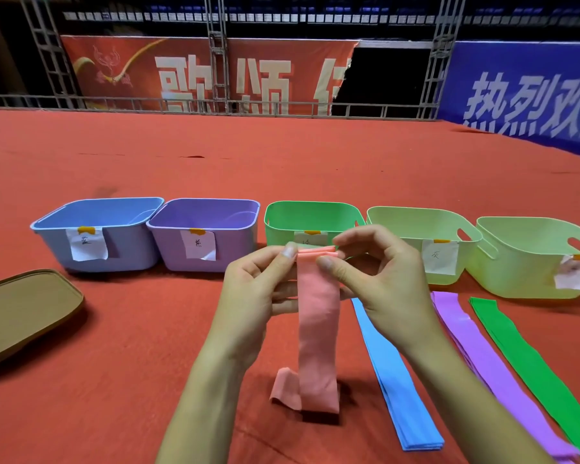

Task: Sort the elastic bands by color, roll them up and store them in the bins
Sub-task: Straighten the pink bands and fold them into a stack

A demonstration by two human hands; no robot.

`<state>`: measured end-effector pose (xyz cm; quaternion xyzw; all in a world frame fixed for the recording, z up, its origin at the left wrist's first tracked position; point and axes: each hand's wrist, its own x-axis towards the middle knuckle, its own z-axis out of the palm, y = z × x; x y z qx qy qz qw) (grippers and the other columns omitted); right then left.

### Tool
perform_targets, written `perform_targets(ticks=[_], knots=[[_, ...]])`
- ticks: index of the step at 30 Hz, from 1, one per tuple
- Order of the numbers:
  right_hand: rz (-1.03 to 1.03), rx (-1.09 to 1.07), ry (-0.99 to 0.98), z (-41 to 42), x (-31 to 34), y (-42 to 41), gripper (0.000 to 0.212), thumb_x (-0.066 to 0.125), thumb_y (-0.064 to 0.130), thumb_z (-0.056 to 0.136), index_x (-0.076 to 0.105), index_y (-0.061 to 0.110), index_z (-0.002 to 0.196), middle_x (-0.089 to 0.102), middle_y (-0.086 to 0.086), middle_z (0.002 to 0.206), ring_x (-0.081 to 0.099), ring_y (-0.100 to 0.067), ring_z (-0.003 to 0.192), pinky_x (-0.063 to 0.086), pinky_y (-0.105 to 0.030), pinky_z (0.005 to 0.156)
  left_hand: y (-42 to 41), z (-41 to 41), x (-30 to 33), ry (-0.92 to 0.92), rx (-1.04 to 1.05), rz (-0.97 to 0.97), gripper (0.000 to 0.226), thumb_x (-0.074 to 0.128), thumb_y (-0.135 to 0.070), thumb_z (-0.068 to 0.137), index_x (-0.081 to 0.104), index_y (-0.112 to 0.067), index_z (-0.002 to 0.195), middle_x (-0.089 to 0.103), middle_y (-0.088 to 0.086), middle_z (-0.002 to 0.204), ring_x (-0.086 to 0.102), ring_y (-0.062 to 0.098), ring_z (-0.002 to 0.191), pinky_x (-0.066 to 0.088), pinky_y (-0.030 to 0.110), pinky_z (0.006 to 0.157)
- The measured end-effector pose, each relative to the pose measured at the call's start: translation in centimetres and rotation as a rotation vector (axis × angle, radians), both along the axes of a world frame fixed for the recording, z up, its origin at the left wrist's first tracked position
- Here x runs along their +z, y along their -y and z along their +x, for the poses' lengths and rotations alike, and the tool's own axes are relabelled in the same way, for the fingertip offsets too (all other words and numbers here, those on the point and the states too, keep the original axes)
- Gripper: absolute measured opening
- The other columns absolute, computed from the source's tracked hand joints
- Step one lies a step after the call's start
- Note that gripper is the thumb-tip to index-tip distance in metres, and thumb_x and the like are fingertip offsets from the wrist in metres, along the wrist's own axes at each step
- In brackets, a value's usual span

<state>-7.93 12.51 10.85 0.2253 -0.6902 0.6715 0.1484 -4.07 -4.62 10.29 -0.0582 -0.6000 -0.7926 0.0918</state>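
I hold a pink elastic band point(318, 326) upright in front of me. My left hand point(258, 289) and my right hand point(372, 272) pinch its folded top end between thumbs and fingers; its lower end hangs down and folds onto the red cloth. A blue band point(395, 383), a purple band point(493, 366) and a green band point(536, 366) lie flat to the right. Behind stand a blue bin point(124, 242), a purple bin point(235, 242), a green bin point(282, 226) and two pale yellow-green bins point(412, 229) point(523, 262), each with a paper label.
A brown lid point(24, 313) lies at the left edge. The red cloth point(114, 380) covers the whole surface. Metal trusses and red and blue banners point(529, 95) stand far behind.
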Motion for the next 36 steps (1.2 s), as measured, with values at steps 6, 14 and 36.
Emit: perform_targets(ticks=[6,14,36], knots=[[0.021,-0.081,-0.018,-0.4,-0.4,0.5,0.030,0.093,0.019,0.080,0.070,0.016,0.099,0.071,0.003,0.082,0.070,-0.018,0.077,0.065,-0.050,0.071,-0.2,0.3,0.0,-0.082,0.135,-0.077,0.018,0.075,-0.017,0.096,0.077,-0.002,0.106,0.082,0.015,0.093,0.081,0.026,0.084,0.061,0.030,0.062],[0.177,0.220,0.298,1.6,-6.7,2.0,0.049,0.076,0.059,0.084,0.065,0.024,0.117,0.079,0.004,0.109,0.074,-0.010,0.102,0.058,-0.037,0.091,0.8,0.4,0.4,-0.152,0.259,0.030,0.007,0.076,-0.016,0.095,0.079,-0.010,0.096,0.080,0.010,0.081,0.072,0.015,0.070,0.056,0.026,0.055],[0.653,0.210,0.312,5.5,-9.5,0.2,0.046,0.089,0.041,0.076,0.060,0.033,0.111,0.072,0.020,0.099,0.064,0.004,0.083,0.055,-0.029,0.081,3.2,-1.6,-0.9,-0.192,0.519,0.161,0.009,0.077,-0.016,0.097,0.078,-0.009,0.102,0.078,0.000,0.075,0.071,0.011,0.070,0.058,0.027,0.059]])
